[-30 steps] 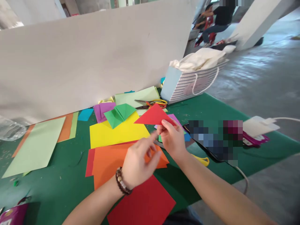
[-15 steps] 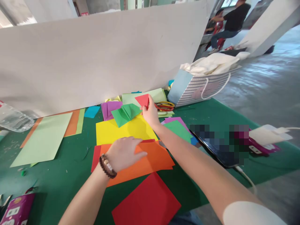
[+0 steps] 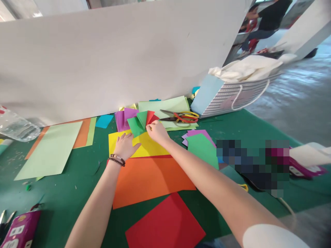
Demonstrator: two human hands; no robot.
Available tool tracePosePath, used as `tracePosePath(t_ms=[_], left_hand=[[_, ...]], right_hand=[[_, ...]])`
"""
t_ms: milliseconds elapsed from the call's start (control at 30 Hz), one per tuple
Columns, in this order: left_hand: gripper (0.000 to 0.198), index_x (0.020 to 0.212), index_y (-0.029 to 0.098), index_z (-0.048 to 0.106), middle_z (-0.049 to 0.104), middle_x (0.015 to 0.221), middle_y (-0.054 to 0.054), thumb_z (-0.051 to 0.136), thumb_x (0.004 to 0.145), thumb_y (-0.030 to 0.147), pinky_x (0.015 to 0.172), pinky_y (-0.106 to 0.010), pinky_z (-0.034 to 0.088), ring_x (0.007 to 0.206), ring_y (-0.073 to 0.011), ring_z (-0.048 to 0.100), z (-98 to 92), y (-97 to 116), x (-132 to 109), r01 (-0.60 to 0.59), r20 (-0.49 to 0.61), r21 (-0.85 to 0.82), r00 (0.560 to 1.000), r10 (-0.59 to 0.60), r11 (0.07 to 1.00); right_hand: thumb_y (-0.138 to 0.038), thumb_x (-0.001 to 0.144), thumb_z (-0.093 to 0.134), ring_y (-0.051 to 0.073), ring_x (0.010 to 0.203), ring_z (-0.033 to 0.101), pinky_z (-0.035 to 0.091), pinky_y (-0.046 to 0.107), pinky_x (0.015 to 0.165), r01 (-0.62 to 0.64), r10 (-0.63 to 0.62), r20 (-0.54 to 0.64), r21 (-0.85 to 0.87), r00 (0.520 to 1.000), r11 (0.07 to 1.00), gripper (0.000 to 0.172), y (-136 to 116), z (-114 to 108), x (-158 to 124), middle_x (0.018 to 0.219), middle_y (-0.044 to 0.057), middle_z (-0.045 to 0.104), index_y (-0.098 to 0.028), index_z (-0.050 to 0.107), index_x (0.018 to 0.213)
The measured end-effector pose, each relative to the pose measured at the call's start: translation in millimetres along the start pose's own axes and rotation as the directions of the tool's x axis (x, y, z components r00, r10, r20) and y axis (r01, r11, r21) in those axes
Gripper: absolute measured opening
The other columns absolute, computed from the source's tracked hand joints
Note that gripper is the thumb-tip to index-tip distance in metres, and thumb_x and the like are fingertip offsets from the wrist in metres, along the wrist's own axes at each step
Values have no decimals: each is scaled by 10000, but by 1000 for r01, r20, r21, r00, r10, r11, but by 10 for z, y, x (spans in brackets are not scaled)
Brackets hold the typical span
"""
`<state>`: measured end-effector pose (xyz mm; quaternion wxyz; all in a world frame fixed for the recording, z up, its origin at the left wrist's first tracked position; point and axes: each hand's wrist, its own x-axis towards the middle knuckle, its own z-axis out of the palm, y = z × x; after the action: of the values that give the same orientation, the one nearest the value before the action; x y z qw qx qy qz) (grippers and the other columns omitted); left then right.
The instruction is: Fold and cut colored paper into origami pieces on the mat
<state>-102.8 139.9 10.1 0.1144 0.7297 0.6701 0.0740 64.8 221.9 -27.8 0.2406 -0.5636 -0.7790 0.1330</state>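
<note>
head view. main finding: the red folded paper (image 3: pixel 151 117) is no longer raised in my right hand (image 3: pixel 157 132). it now sits low against the green folded paper (image 3: pixel 136 126), the two fanned side by side at the far edge of the yellow sheet (image 3: pixel 155 148). my right grip is bunched, its fingertips gathered at the lower end of the red paper; i cannot tell whether it pinches the paper or only presses on it.

my left hand (image 3: pixel 125 146) has left the orange sheet (image 3: pixel 151 182) and now lies palm down on the yellow sheet, fingers spread, holding nothing. the orange sheet lies flat nearer me, with the red sheet (image 3: pixel 165 220) nearer still, both on the green-covered desk (image 3: pixel 77 203). a purple sheet (image 3: pixel 121 120) lies just left of the green paper. to the right, scissors (image 3: pixel 179 117) with red and yellow handles rest on a pale green sheet (image 3: pixel 162 106).
</note>
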Motion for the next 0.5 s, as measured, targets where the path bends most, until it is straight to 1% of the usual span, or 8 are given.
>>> tracePosePath(t_ms=[100,200,333,367,400,433,467,500], left_hand=[[575,1373,187,461,393,1486,-145,544,865,443,1122,-539,189,1419,-353,238,60,-27,38,-19,-26,-2,999,19,1000],[602,1411,210,415,333,1523,-119,551,867,430,1138,-542,158,1438,-338,189,90,-49,54,-39,-30,-1,999,39,999],[649,1435,213,378,294,1542,-112,584,851,409,1136,-548,167,1442,-345,169,114,-42,48,-25,-15,13,1000,25,1000],[664,1439,201,373,273,1549,-124,592,847,409,1135,-550,169,1444,-353,155,113,-33,45,-10,-20,19,1000,10,1000],[673,1439,190,371,250,1555,-139,596,846,413,1132,-554,171,1445,-361,139,106,-20,41,9,-27,26,1000,-8,1000],[672,1435,181,378,233,1558,-153,596,847,421,1127,-561,174,1444,-372,128,89,-4,36,29,-37,34,999,-28,999],[659,1426,183,392,230,1557,-160,592,850,431,1120,-570,180,1442,-383,127,60,17,27,46,-45,41,998,-44,998],[634,1411,191,415,247,1550,-160,587,854,440,1111,-575,193,1437,-390,142,17,45,12,56,-49,47,997,-54,997]], right_hand=[[-364,932,538,192,1021,590,515,405,868,36,-35,13,-15,999,999,304,-62,52,-10,1231,86,567,-200,564,1187],[-363,934,534,190,1021,590,514,404,870,86,-86,35,4,996,996,299,-127,53,-36,1232,85,567,-204,566,1184],[-371,924,551,197,1025,591,519,417,861,149,-154,72,69,985,986,336,-168,-51,-65,1235,84,561,-194,545,1210],[-361,929,544,195,1016,594,516,409,863,156,-163,74,85,984,984,310,-166,-98,-74,1214,84,575,-190,563,1186],[-350,933,535,191,1000,600,513,398,863,160,-167,72,99,983,982,276,-158,-157,-87,1182,81,594,-186,587,1148],[-307,945,507,186,957,612,497,370,868,165,-173,67,114,983,980,209,-144,-229,-108,1082,81,642,-176,646,1029],[-262,949,475,186,912,624,479,345,864,171,-180,57,128,982,977,237,-125,-314,-141,957,77,676,-169,681,882],[-240,939,471,194,873,631,471,341,845,175,-183,46,140,982,974,269,-100,-414,-192,879,73,686,-169,686,794]])
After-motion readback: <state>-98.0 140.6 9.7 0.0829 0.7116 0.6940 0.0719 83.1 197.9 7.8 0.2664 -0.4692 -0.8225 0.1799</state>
